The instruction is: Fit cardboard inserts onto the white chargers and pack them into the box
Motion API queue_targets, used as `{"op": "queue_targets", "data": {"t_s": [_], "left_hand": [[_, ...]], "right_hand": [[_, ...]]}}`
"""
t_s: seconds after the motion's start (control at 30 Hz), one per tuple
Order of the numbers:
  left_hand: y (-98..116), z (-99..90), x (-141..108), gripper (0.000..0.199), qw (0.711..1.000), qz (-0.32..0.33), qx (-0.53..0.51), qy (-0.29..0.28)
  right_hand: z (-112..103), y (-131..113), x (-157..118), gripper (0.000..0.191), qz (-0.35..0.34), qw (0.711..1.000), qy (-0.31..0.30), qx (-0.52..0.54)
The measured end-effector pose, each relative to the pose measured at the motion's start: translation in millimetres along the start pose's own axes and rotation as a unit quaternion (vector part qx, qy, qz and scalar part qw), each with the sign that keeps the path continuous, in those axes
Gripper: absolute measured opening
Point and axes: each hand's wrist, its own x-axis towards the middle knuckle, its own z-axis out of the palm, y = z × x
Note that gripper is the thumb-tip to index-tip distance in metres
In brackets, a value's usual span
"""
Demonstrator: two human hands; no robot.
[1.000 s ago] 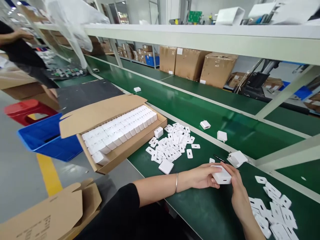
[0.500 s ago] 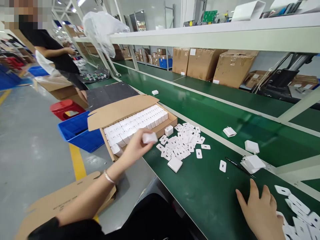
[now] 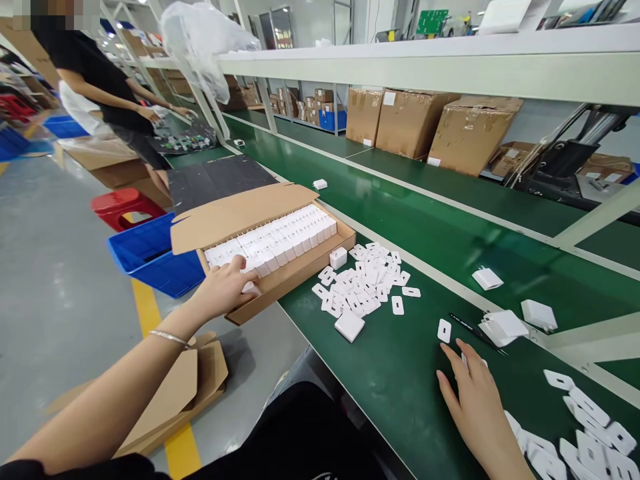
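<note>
At the near left corner of the cardboard box (image 3: 295, 283), my left hand (image 3: 225, 287) is closed on a white charger (image 3: 251, 289), partly covered by the fingers. Rows of similar white chargers (image 3: 285, 237) fill much of the box. My right hand (image 3: 473, 403) is low over the green table, fingers stretched and apart. A white piece shows partly beneath its fingertips; most of it is hidden. Just beyond lies a flat white slotted plate (image 3: 444, 331), with black tweezers (image 3: 473, 328) beside it. More slotted plates (image 3: 590, 447) are heaped to the right of that hand.
Between the hands lie a pile of slotted plates (image 3: 367, 280) and two white blocks, one by the box (image 3: 338, 258), one nearer me (image 3: 349, 327). Several chargers (image 3: 504, 327) are at the right. A blue bin (image 3: 155, 257) and a red stool (image 3: 130, 208) stand left; a person (image 3: 95, 73) works beyond.
My left hand has carried the charger left and down into the box corner. My right hand has moved left, away from the heaped plates, and a white piece now shows under its fingers.
</note>
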Motion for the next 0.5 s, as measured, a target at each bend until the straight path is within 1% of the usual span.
{"op": "queue_targets", "data": {"t_s": [0.07,0.13,0.17,0.23,0.3,0.33,0.4,0.43,0.5], "left_hand": [[-8.1,-4.8,-0.8,0.045,0.999,-0.006,-0.036,-0.033],[-16.8,-13.8,-1.8,0.055,0.994,-0.020,-0.091,-0.058],[-20.3,-19.2,-2.0,0.059,0.992,-0.031,-0.108,-0.056],[-24.2,-28.2,-1.9,0.062,0.992,-0.050,-0.111,-0.022],[-24.6,-30.2,-1.6,0.058,0.996,-0.032,-0.086,0.012],[-24.4,-27.4,-1.9,0.055,0.997,-0.008,-0.073,0.022],[-25.3,-14.8,-3.5,0.049,0.997,0.041,-0.052,0.038],[-26.6,-6.4,-4.7,0.046,0.995,0.059,-0.049,0.059],[-29.5,9.1,-6.2,0.041,0.986,0.064,-0.086,0.129]], "right_hand": [[-4.1,3.4,0.8,0.050,0.009,1.000,0.022,-0.015],[-6.5,10.3,-0.7,0.050,0.032,0.999,0.032,-0.029],[-6.8,14.3,-1.8,0.050,0.040,0.998,0.031,-0.034],[-6.2,21.2,-3.7,0.049,0.049,0.998,0.017,-0.035],[-5.5,24.3,-4.2,0.046,0.054,0.998,0.001,-0.030],[-5.8,24.1,-3.8,0.045,0.058,0.998,-0.001,-0.026],[-7.7,20.5,-2.4,0.041,0.066,0.998,-0.002,-0.020],[-9.3,17.7,-1.5,0.038,0.071,0.997,-0.004,-0.016],[-12.5,11.3,0.2,0.033,0.087,0.996,-0.015,-0.010]]}}
